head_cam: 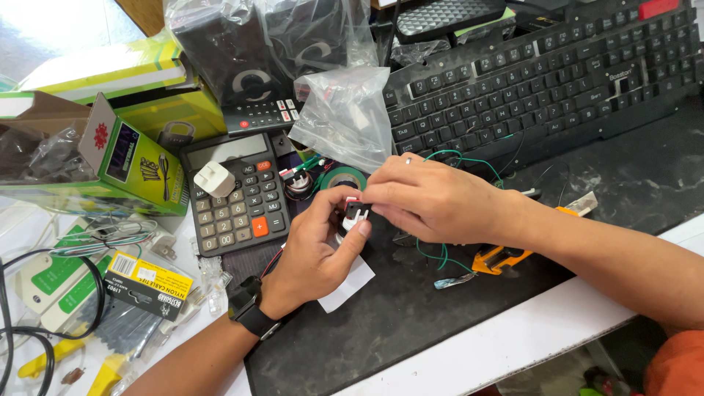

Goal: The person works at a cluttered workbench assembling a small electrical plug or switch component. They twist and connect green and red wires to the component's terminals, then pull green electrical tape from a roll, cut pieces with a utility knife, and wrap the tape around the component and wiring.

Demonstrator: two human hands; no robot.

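Both hands, left (pixel 319 253) and right (pixel 433 198), pinch a small black-and-white switch (pixel 355 214) above a black mat (pixel 440 308), calculator (pixel 236 192) and keyboard (pixel 543 81) behind.

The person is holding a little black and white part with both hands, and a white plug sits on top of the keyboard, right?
Not quite. In the head view the white plug sits on the calculator, not the keyboard. Both hands, left and right, do hold the little part.

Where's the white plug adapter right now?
Head view, left of centre: the white plug adapter lies on the dark desk calculator, beside the green cardboard box.
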